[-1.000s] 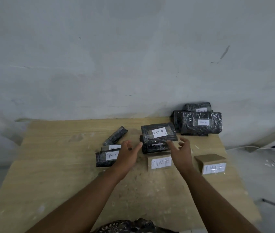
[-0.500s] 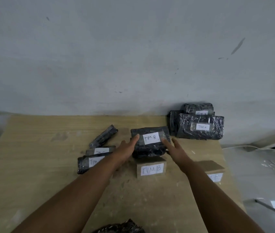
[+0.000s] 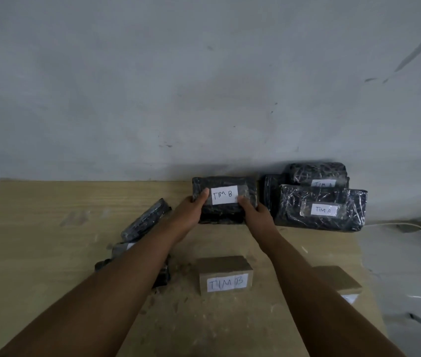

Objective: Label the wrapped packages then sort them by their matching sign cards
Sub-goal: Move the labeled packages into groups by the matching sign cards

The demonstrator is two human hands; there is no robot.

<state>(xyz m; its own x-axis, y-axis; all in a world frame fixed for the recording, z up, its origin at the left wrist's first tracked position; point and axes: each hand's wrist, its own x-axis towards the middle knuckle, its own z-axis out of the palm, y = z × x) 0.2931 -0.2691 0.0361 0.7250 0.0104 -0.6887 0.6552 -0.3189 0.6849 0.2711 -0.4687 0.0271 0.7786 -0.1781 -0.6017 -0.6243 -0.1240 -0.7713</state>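
A black wrapped package (image 3: 223,185) with a white label reading TIM B sits near the wall at the table's middle back. My left hand (image 3: 190,212) grips its left end, thumb on top. My right hand (image 3: 257,215) grips its right end, thumb on the label's lower corner. In front stands a cardboard sign card (image 3: 226,275) marked TIM B. To the right, black packages labelled TIM A (image 3: 322,206) are piled against the wall. A second sign card (image 3: 340,280) stands at the right, partly hidden by my right arm.
More black packages (image 3: 145,224) lie left of my left arm, partly hidden by it. The wooden table (image 3: 37,253) ends against a grey wall. A white cable (image 3: 410,225) runs on the floor to the right of the table.
Both hands closed on the TIM B package and pushed it away from the sign card toward the wall. The camera tilted and the view shifted.
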